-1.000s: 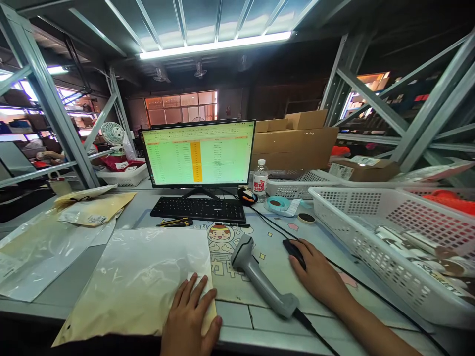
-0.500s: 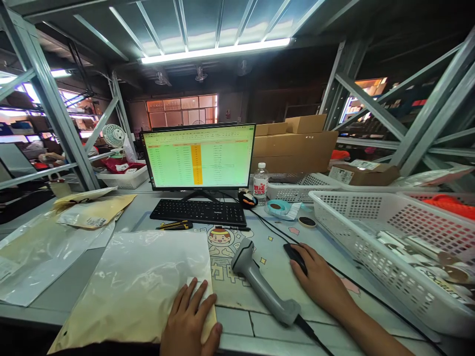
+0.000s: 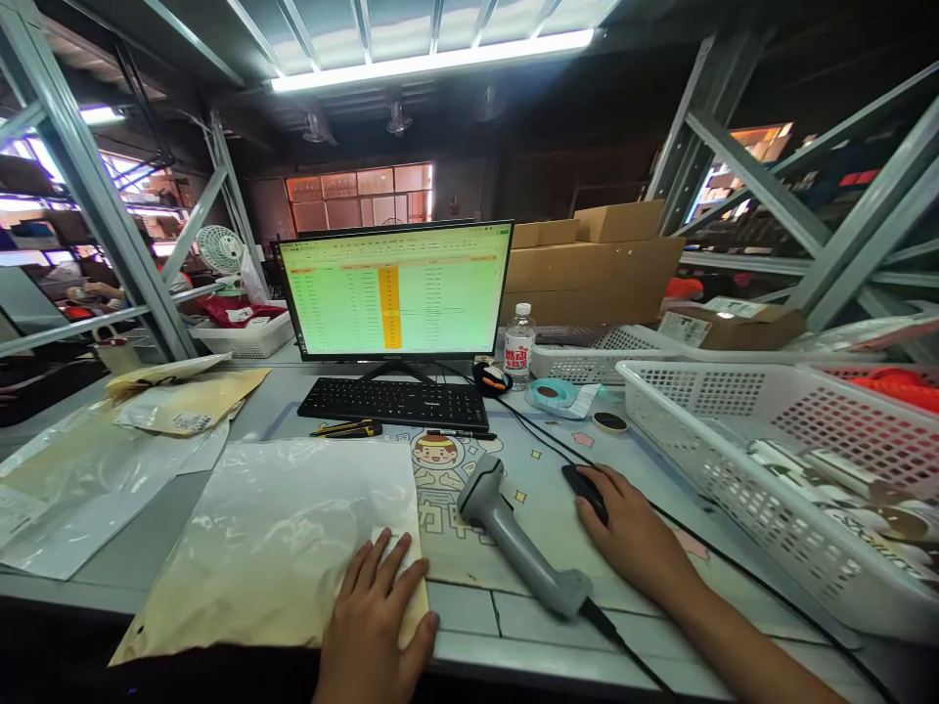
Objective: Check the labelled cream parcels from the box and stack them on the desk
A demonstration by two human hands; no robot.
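Observation:
My left hand (image 3: 376,606) lies flat with its fingers apart on the lower right corner of a pale, glossy plastic mailing bag (image 3: 271,538). The bag rests at the front of the desk, its near edge reaching over the rim. My right hand (image 3: 631,528) is curved over a black computer mouse (image 3: 585,494) on the printed desk mat (image 3: 455,567). Between the two hands lies a grey barcode scanner (image 3: 520,543), untouched, its cable running off toward me. Behind them stand a black keyboard (image 3: 396,403) and a lit monitor (image 3: 400,293) with a spreadsheet.
On the left lie more plastic mailing bags (image 3: 88,479). A box cutter (image 3: 348,428) and a pen (image 3: 462,434) sit before the keyboard. A water bottle (image 3: 518,347) and a tape roll (image 3: 554,394) are beyond the mouse. A white basket (image 3: 704,469) borders the right side.
My view has tipped slightly downward, so the monitor and desk items appear higher. Both hands keep their places on the bag and the mouse.

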